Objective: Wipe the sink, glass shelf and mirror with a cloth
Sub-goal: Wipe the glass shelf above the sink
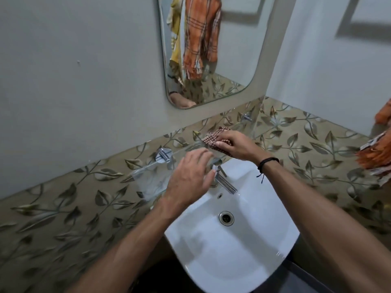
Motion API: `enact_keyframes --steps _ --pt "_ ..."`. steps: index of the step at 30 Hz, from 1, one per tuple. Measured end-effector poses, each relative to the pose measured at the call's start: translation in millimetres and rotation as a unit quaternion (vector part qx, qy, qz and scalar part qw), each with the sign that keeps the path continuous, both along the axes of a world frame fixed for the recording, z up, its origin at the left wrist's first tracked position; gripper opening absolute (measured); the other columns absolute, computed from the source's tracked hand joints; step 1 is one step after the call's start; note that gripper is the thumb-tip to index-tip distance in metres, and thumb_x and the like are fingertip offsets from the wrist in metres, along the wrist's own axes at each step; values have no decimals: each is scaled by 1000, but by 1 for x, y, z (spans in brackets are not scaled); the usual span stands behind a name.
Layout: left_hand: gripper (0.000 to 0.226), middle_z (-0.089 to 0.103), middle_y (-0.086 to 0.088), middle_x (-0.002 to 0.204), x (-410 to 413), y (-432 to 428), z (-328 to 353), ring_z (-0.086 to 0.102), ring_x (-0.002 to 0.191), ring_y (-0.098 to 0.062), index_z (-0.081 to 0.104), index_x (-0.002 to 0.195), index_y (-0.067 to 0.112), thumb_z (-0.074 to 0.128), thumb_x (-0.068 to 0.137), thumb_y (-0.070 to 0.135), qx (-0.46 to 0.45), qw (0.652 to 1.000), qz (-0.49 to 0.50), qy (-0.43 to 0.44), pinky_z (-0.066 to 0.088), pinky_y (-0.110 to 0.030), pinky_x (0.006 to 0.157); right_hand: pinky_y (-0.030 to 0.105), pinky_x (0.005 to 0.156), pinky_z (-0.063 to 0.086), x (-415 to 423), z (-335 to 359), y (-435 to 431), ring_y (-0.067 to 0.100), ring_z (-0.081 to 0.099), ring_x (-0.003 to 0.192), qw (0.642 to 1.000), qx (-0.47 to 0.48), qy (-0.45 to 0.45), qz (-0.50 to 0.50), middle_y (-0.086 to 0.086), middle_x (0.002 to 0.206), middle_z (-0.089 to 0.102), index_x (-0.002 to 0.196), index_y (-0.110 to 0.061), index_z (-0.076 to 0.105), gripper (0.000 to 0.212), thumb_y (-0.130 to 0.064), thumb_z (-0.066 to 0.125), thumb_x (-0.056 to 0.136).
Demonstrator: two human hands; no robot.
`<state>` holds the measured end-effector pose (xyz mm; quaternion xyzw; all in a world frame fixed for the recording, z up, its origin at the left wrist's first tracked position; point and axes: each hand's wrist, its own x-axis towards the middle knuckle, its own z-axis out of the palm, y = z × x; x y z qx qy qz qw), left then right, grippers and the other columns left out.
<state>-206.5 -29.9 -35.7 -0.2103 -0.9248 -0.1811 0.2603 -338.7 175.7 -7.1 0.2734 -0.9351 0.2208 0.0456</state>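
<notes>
Now right hand (234, 144) pressing cloth (213, 137) — glass shelf (148, 178), left hand (190, 176) spread.

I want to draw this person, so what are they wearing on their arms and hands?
No sleeves or gloves show. The right hand has a thin black cord bracelet round its wrist, with loose ends dangling. The left hand wears nothing: no ring, watch or band.

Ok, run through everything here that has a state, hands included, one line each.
right hand: grips the brown checked cloth
left hand: open, holding nothing
brown checked cloth: bunched on the clear glass shelf
clear glass shelf: wall-mounted
chrome tap: no water running
white ceramic sink: empty, drain unplugged
rounded wall mirror: hanging, untouched
</notes>
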Motion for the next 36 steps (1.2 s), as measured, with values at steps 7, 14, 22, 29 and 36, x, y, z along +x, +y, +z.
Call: enact_keyframes --steps 7,14,22,29,36 --pt "49 45 0 148 -40 -11 16 45 131 -17 43 144 22 41 104 49 -58 995 22 -78 38 -35 110 39 108 37 0 -13 3 22 48 130 998 42 20 -52 -4 147 54 132 -28 65 39 -44 44 104" --pt "44 53 -2 135 -63 -23 11 51 114 -15 47 141 19 37 107 45 -106 990 2 -92 42 -31 98 47 105 27 3 -11 -5 23 37 129 979 124 42 -155 -12 152 46 143 -49 46 42 -50 32 104" --pt "41 58 -3 123 -69 -27 2 53 105 -18 55 128 16 35 106 44 -111 991 15 -71 47 -35 91 63 119 11 18 -35 -24 21 21 151 981 119 69 -135 -5 160 33 154 -46 27 51 -48 26 103" --pt "41 56 -2 127 -71 -27 -1 51 109 -17 51 133 18 34 107 45 -113 990 30 -84 48 -34 94 56 123 7 -3 -36 -24 24 15 153 977 75 9 -202 -1 163 29 151 -45 33 57 -57 22 97" --pt "51 55 -3 133 -73 -26 -3 52 115 -21 50 135 17 29 104 51 -116 990 26 -76 50 -38 93 56 120 14 15 -49 -29 20 30 146 987 15 80 -137 -5 152 46 142 -43 51 49 -52 34 97"
